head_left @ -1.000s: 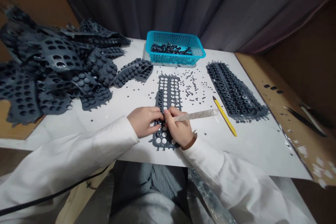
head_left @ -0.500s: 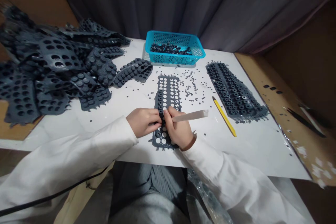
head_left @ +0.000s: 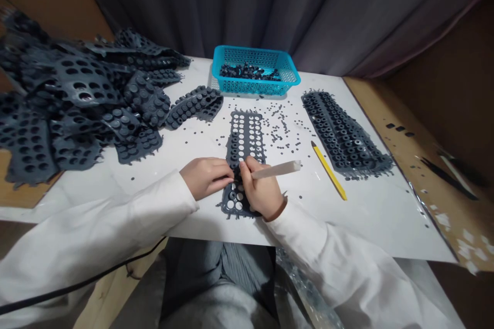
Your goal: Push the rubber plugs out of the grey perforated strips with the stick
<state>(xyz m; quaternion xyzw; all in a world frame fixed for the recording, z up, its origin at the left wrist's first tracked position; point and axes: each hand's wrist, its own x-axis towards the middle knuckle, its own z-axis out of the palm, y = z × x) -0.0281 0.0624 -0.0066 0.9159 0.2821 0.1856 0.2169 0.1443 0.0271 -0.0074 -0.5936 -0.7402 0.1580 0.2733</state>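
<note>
Head view: a perforated grey rubber sheet [head_left: 244, 136] lies long axis 12-to-6 o'clock on the white surface [head_left: 347, 226]. Over it, the right hand [head_left: 262, 190] pinches a pale translucent strip [head_left: 276, 170] shut; the left hand's [head_left: 204, 179] curled fingers [head_left: 226, 168] reach its 9 o'clock edge, any hold unclear.

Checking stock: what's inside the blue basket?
The blue mesh basket holds a heap of small dark grey moulded pieces. The basket's floor and anything beneath the heap are covered.

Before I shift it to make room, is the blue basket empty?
Not empty: dark rubber pieces lie across the bottom of the blue mesh basket.
</note>
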